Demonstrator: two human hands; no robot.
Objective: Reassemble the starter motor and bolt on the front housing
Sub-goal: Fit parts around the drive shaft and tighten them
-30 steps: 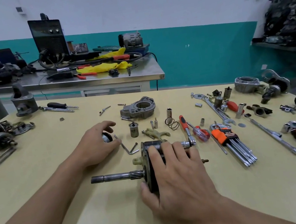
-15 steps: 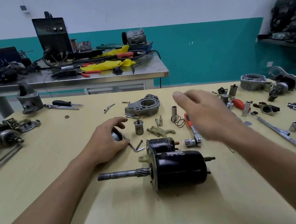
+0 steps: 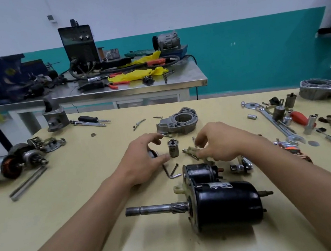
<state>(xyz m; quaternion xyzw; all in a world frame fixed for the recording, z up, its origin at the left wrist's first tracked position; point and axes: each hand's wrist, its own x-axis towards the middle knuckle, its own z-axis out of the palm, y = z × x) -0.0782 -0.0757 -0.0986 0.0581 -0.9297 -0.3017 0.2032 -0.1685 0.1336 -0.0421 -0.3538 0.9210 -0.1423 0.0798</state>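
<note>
Starter motor (image 3: 224,202) lies front-centre on worktop (image 3: 70,173), shaft pointing left; behind it hex key (image 3: 171,173), then small cylinder (image 3: 173,149) upright between left hand (image 3: 144,161) and right hand (image 3: 219,142), front housing (image 3: 178,123) farther back; wrench (image 3: 277,124) to the right, armature (image 3: 14,163) far left.

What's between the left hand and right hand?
Head view: a small upright metal cylinder stands between left hand and right hand, near the left thumb; a pale fork lever lies at the right fingertips.

Bright even light, bowed blurry edges
</note>
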